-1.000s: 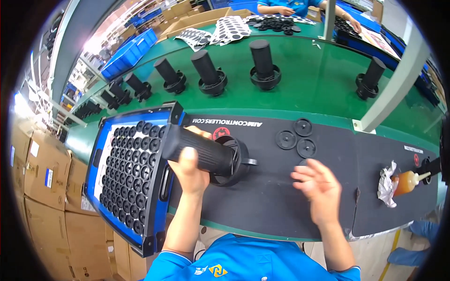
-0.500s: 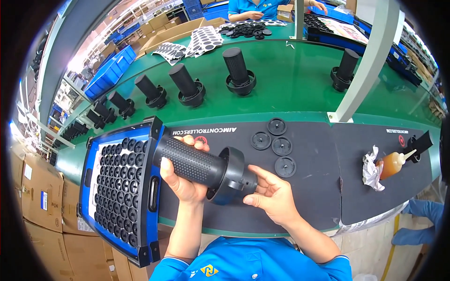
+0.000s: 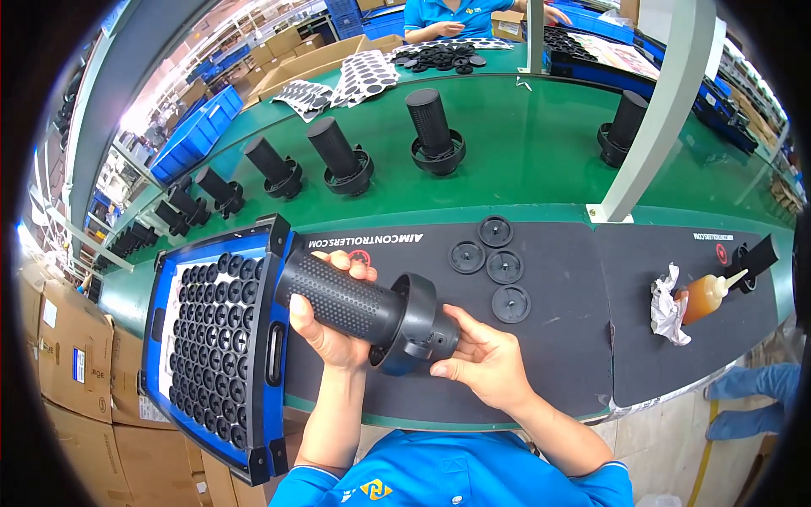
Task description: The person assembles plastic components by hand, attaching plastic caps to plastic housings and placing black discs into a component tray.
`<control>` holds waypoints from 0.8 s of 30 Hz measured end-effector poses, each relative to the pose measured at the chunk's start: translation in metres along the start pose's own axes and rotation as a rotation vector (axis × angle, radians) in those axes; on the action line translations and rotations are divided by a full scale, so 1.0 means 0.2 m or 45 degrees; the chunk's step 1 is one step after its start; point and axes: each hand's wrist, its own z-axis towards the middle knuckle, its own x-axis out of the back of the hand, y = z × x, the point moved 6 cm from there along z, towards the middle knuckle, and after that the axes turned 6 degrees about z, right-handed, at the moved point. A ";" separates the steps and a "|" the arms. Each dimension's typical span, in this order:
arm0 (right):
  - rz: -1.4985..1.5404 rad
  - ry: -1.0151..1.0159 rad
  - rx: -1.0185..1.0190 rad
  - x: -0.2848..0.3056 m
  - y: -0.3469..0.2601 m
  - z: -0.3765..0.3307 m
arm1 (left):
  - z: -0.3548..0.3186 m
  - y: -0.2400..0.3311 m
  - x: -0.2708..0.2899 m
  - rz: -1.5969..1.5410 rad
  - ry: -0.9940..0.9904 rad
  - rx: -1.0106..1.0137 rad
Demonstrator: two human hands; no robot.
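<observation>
A: Item held?
B: Black perforated cylinder point(image 3: 342, 297) with flared base point(image 3: 411, 324), lying tilted above the black mat point(image 3: 583, 355), base end toward the right, closed end toward the blue tray point(image 3: 160, 304).

A: Left hand?
B: Left hand point(image 3: 325, 329) wrapped round the cylinder's barrel from beneath, fingers curled over the top, thumb on the near side. Firmly closed on it.

A: Right hand?
B: Right hand point(image 3: 481, 363) half open, fingertips and thumb touching the base end of the cylinder; palm turned up. Whether anything small pinched there, cannot tell.

A: Nearby stock?
B: Four black round discs point(image 3: 504, 266) on the mat, just beyond the right hand, lying close together. Blue tray to the left, filled with rows of small black caps point(image 3: 207, 338). Amber squeeze bottle point(image 3: 705, 294) beside a crumpled white rag point(image 3: 667, 304) at the mat's right end.

A: Further back?
B: Green conveyor belt point(image 3: 524, 160) carrying more black cylinders point(image 3: 435, 131) upright on their bases, spaced in a curving line. White post point(image 3: 659, 110) rising from the belt's near edge. Cardboard boxes point(image 3: 59, 355) stacked far left. Another person's blue sleeve point(image 3: 439, 13) at the far side.
</observation>
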 end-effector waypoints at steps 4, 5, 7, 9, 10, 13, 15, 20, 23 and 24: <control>-0.068 -0.005 0.033 -0.01 -0.01 0.00 | 0.00 0.00 0.00 -0.014 -0.017 0.008; -0.037 0.014 0.018 0.00 -0.01 0.00 | 0.00 -0.01 0.00 -0.012 -0.025 0.012; 0.023 0.059 -0.005 0.02 -0.01 0.00 | 0.02 -0.04 -0.01 -0.016 -0.046 0.024; -0.067 0.069 0.034 0.06 -0.07 0.00 | 0.07 -0.03 -0.03 0.027 -0.022 0.012; -0.150 0.075 0.065 0.08 -0.12 -0.01 | 0.11 -0.03 -0.04 0.077 0.007 0.001; -0.460 0.173 0.186 0.28 -0.26 -0.03 | 0.27 -0.09 -0.12 0.204 0.101 0.081; -0.606 0.235 0.248 0.44 -0.36 -0.02 | 0.45 -0.19 -0.18 0.290 0.064 0.236; -0.892 0.585 0.332 0.70 -0.42 -0.02 | 0.92 -0.79 -0.63 0.778 -0.325 0.004; -1.033 0.612 0.441 0.73 -0.41 0.02 | 1.08 -1.12 -0.65 1.064 -0.375 -0.135; -1.115 0.585 0.463 0.70 -0.42 0.04 | 1.10 -1.20 -0.62 1.153 -0.400 -0.128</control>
